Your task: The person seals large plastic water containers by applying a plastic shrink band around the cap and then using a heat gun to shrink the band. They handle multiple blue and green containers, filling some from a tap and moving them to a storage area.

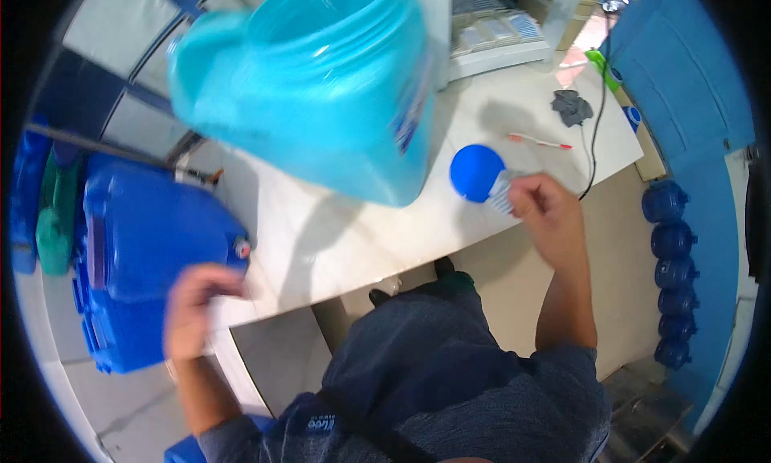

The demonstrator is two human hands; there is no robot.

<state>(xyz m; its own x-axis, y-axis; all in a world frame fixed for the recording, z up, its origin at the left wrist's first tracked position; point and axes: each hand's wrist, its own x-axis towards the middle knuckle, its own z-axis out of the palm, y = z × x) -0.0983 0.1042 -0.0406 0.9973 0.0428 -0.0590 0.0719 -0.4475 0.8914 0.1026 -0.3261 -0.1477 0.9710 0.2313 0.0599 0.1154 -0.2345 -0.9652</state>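
Note:
A large turquoise plastic jug (325, 101) with a wide threaded mouth and a side handle stands on the white counter (385, 240); its mouth is uncovered and a thin clear streak shows at it. My right hand (545, 213) pinches a small grey-and-white striped piece (501, 192), perhaps a wrapper or cloth, which overlaps the edge of a round blue lid (477, 172) on the counter. Blurred by motion, my left hand (202, 306) is near the blue jerrycans, left of the counter's front edge; its fingers are curled and whether it holds anything cannot be told.
A red-and-white toothbrush (540, 141) and a crumpled dark grey cloth (571, 107) lie at the right, by a black cable (596, 119). Blue jerrycans (162, 228) crowd the left side. Blue water bottles (671, 240) line the right wall. A white rack (497, 38) stands behind.

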